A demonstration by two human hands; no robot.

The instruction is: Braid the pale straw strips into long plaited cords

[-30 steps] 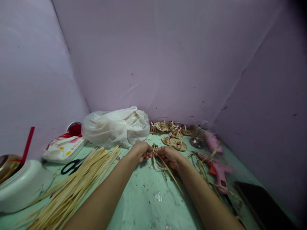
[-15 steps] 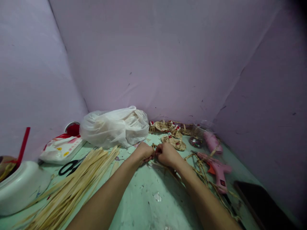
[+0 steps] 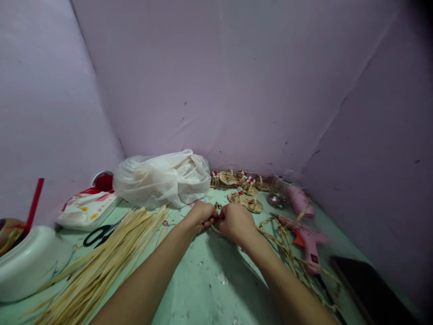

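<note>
My left hand (image 3: pixel 202 215) and my right hand (image 3: pixel 237 221) meet over the middle of the table, knuckles up and fingers closed. Both pinch a braided straw cord (image 3: pixel 218 206), a short bit of which pokes out beyond the fingertips. A thin strand also shows below the hands; the rest of the piece is hidden by my fingers. Just past my right hand lies a woven straw sandal (image 3: pixel 248 203) with red and white beads. More small woven straw pieces (image 3: pixel 230 177) sit against the wall.
Loose straw strips (image 3: pixel 111 266) and black-handled scissors (image 3: pixel 98 235) lie left, near a white jar (image 3: pixel 37 266) and a tissue pack (image 3: pixel 88 210). A white plastic bag (image 3: pixel 162 180) stands behind. To the right are a pink glue gun (image 3: pixel 309 243), braided cord (image 3: pixel 284 239) and a dark phone (image 3: pixel 368 289).
My right hand has turned slightly and its wrist has shifted a little, while the fingertips stay close to my left hand. The strands seen under my right forearm have moved out of sight.
</note>
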